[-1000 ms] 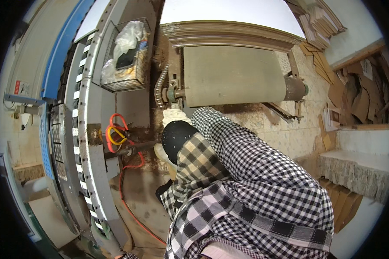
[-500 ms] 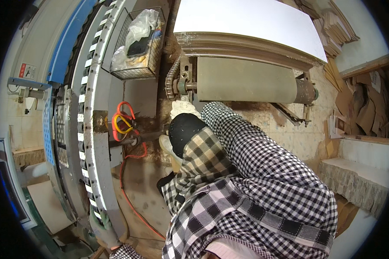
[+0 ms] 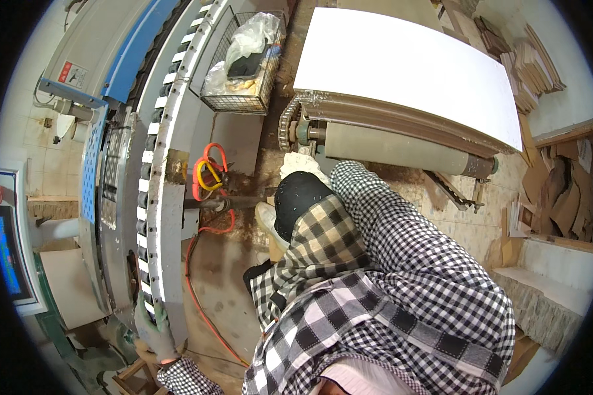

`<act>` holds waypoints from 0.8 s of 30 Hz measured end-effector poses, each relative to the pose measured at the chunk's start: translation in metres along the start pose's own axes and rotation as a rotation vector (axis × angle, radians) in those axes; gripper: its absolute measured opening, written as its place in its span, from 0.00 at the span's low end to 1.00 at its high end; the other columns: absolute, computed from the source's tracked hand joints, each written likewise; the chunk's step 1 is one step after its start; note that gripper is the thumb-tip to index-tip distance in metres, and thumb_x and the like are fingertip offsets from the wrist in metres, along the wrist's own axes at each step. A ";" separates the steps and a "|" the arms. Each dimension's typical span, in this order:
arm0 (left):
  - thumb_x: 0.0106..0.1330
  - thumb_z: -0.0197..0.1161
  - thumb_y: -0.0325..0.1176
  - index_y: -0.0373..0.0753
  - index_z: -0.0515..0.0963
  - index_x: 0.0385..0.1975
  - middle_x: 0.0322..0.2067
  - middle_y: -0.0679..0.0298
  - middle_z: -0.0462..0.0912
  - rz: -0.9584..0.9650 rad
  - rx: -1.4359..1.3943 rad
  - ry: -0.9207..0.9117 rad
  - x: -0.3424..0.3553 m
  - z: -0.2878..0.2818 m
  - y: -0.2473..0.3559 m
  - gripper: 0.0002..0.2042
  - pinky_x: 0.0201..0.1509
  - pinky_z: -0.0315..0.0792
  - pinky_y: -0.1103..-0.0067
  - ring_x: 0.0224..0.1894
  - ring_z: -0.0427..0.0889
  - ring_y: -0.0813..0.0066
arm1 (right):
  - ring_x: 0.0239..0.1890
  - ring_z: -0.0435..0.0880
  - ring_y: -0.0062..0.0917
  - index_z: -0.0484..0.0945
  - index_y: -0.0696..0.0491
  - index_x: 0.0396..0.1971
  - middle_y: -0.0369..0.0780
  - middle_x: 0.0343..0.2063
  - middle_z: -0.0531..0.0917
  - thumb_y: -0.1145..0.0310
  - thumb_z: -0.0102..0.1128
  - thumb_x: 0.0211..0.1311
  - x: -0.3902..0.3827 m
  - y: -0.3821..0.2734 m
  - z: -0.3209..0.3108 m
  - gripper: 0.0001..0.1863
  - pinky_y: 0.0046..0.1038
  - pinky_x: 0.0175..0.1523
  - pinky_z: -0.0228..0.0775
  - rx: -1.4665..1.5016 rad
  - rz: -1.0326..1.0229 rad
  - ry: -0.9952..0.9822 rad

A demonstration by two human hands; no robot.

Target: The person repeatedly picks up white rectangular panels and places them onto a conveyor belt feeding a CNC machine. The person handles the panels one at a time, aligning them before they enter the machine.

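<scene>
My left hand (image 3: pixel 155 331), in a grey-green glove, lies at the near end of a long rail with a black-and-white segmented strip (image 3: pixel 142 247). Its fingers are spread, touching the strip's end. My right arm, in a black-and-white checked sleeve (image 3: pixel 402 217), stretches forward to the near side of a roller (image 3: pixel 395 146); the hand at its end cannot be made out. White panels (image 3: pixel 408 66) are stacked over the roller, with brown edges toward me. By the sleeve's end are a crumpled whitish thing (image 3: pixel 304 166) and a rounded black thing (image 3: pixel 298 201).
A wire basket (image 3: pixel 240 103) holding plastic bags stands beyond the rail. Orange-handled and yellow-handled scissors (image 3: pixel 209 171) hang on its side, above an orange cord (image 3: pixel 201 299). At left is a lit screen (image 3: pixel 6 253); at right, cardboard scraps (image 3: pixel 566 191) and a stone-edged ledge (image 3: pixel 540 299).
The whole view has swung, so most things sit further right. The white panels now cover more of the roller. My left hand stays at the rail's end.
</scene>
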State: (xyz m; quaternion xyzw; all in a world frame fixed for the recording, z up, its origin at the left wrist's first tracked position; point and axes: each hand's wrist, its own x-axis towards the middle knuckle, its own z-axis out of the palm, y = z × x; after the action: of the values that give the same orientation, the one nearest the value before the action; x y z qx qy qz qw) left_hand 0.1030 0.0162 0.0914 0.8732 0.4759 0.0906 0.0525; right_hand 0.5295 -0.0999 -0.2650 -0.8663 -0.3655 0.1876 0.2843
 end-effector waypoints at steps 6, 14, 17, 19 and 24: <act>0.72 0.62 0.43 0.33 0.74 0.61 0.57 0.50 0.80 0.021 0.016 0.028 0.009 0.003 0.000 0.24 0.62 0.69 0.64 0.58 0.78 0.53 | 0.41 0.85 0.29 0.78 0.58 0.55 0.43 0.44 0.85 0.61 0.57 0.71 -0.033 0.094 -0.019 0.20 0.27 0.46 0.78 0.559 0.243 -0.064; 0.69 0.65 0.47 0.36 0.76 0.60 0.51 0.50 0.83 0.041 0.015 0.114 0.012 0.034 -0.024 0.26 0.57 0.72 0.63 0.53 0.80 0.52 | 0.37 0.82 0.33 0.78 0.51 0.60 0.41 0.36 0.84 0.58 0.59 0.70 -0.135 0.002 -0.236 0.22 0.39 0.50 0.74 -0.183 -0.084 0.212; 0.68 0.65 0.49 0.35 0.75 0.61 0.52 0.49 0.82 0.034 -0.042 0.133 0.018 0.040 -0.028 0.28 0.58 0.72 0.62 0.54 0.80 0.51 | 0.42 0.79 0.29 0.78 0.49 0.56 0.37 0.38 0.83 0.57 0.58 0.71 -0.123 -0.019 -0.292 0.19 0.39 0.56 0.71 -0.593 -0.386 0.816; 0.68 0.65 0.50 0.35 0.75 0.61 0.53 0.49 0.82 0.006 -0.109 0.131 0.022 0.050 -0.037 0.29 0.59 0.71 0.62 0.55 0.79 0.50 | 0.68 0.68 0.38 0.68 0.53 0.68 0.47 0.64 0.74 0.41 0.51 0.71 -0.117 -0.020 -0.316 0.36 0.42 0.75 0.51 -0.883 -0.096 0.770; 0.65 0.67 0.54 0.37 0.75 0.61 0.54 0.51 0.81 0.017 -0.145 0.154 0.028 0.050 -0.032 0.32 0.61 0.71 0.64 0.57 0.79 0.52 | 0.73 0.62 0.41 0.63 0.59 0.71 0.48 0.69 0.68 0.37 0.53 0.67 -0.121 -0.001 -0.319 0.45 0.45 0.78 0.43 -0.808 0.122 0.553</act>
State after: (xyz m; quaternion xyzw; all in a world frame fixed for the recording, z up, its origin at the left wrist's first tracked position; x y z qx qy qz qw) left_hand 0.1022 0.0569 0.0400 0.8616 0.4634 0.1919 0.0779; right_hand 0.6185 -0.3023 -0.0049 -0.9444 -0.2686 -0.1897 0.0005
